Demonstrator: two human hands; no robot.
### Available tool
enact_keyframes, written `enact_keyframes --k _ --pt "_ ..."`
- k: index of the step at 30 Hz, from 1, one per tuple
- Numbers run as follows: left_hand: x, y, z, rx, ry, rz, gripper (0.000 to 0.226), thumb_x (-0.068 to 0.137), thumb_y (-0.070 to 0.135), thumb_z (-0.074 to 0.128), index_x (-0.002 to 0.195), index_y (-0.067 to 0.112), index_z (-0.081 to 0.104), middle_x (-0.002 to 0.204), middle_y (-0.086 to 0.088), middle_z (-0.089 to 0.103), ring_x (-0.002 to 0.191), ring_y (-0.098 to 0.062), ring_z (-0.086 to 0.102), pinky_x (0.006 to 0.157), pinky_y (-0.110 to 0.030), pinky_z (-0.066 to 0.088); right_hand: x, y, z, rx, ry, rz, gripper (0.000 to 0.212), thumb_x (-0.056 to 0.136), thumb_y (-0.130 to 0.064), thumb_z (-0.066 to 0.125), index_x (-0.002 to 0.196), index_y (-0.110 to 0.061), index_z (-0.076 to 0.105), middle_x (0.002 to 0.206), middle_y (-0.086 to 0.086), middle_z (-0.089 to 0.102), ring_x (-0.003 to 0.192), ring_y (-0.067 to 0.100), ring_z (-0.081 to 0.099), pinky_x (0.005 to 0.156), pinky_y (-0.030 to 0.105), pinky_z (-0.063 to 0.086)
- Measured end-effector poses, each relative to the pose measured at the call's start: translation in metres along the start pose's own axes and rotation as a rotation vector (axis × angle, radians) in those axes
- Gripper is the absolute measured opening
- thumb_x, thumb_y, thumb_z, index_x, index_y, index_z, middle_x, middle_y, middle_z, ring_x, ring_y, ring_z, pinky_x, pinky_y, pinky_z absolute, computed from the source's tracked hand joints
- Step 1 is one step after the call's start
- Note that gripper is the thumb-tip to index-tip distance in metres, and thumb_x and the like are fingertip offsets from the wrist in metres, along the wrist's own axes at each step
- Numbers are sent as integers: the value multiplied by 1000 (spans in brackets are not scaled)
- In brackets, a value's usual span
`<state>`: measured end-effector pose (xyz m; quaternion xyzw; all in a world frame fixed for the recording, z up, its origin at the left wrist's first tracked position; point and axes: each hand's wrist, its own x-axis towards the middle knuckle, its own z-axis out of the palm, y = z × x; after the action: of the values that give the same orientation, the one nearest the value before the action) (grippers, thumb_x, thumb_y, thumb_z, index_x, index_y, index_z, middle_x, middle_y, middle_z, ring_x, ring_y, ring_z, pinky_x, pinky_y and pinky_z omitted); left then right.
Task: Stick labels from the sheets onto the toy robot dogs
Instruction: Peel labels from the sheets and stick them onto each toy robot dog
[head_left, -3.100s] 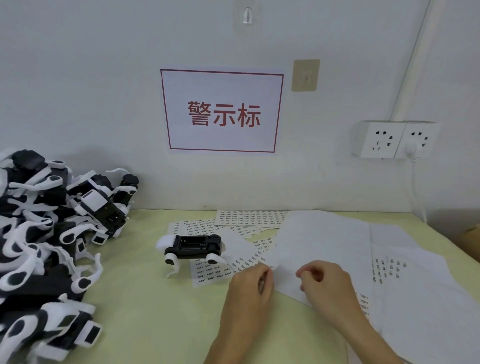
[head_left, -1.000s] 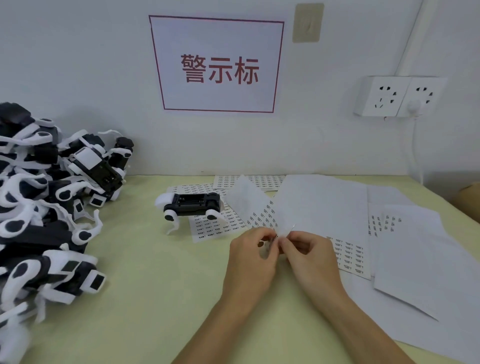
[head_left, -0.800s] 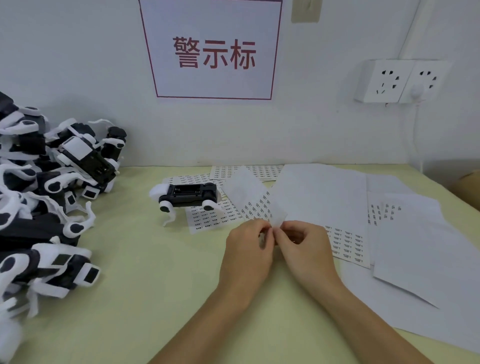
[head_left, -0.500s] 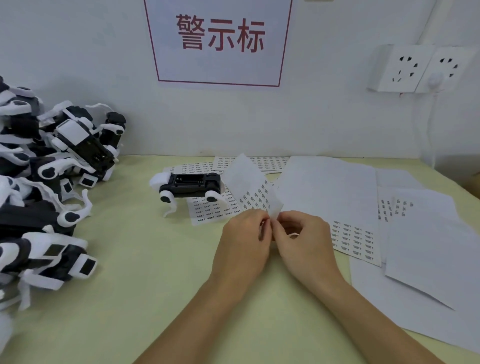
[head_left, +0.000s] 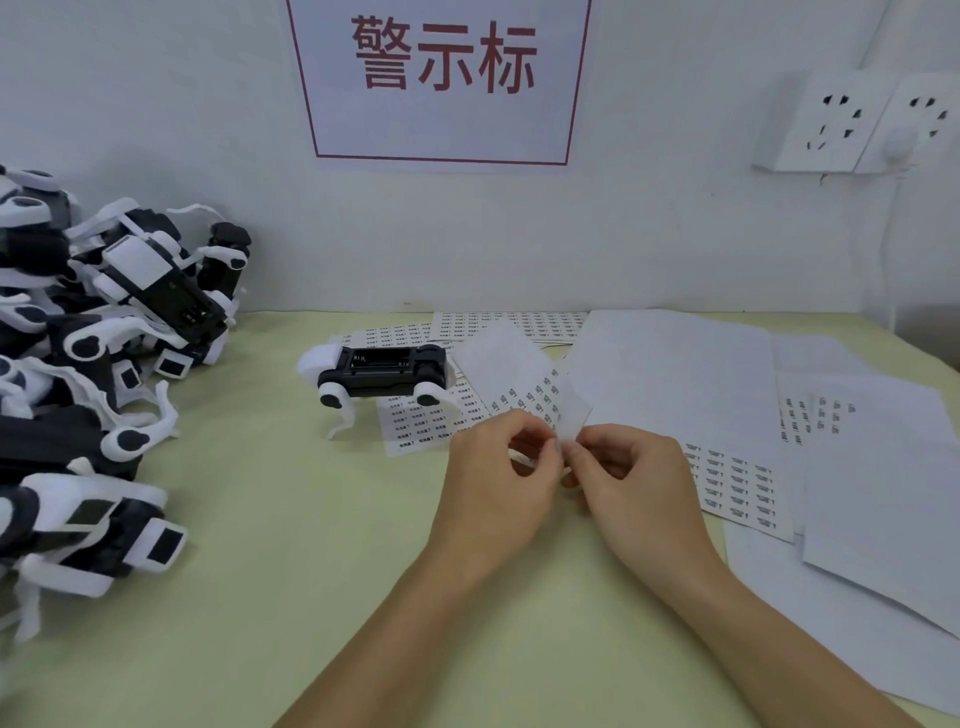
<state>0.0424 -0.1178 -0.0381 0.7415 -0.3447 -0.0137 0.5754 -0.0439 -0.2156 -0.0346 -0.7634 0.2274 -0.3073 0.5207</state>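
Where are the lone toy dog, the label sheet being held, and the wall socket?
lone toy dog (head_left: 384, 370), head view, black body.
held label sheet (head_left: 511, 366), head view, blank upper area.
wall socket (head_left: 826, 124), head view, front face.

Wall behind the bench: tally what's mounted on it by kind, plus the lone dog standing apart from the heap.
Red-bordered sign: 1
White socket plates: 2
Lone toy robot dog: 1
Total: 4
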Motion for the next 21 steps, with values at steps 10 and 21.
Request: enact_keyframes --k 10,21 --pt "1 2 -4 10 -25 3 19 89 5 68 78 20 72 73 13 70 73 1 64 60 -7 43 -1 0 -1 -30 25 -13 26 90 -11 67 67 -20 70 63 -7 70 61 7 68 64 26 55" --pt "3 -1 -4 -20 50 -43 19 87 10 70 73 24 69 67 16 68 63 1 61 60 -12 46 1 1 1 -79 128 -38 14 88 -15 68 80 -25 72 72 -14 71 69 1 67 66 12 49"
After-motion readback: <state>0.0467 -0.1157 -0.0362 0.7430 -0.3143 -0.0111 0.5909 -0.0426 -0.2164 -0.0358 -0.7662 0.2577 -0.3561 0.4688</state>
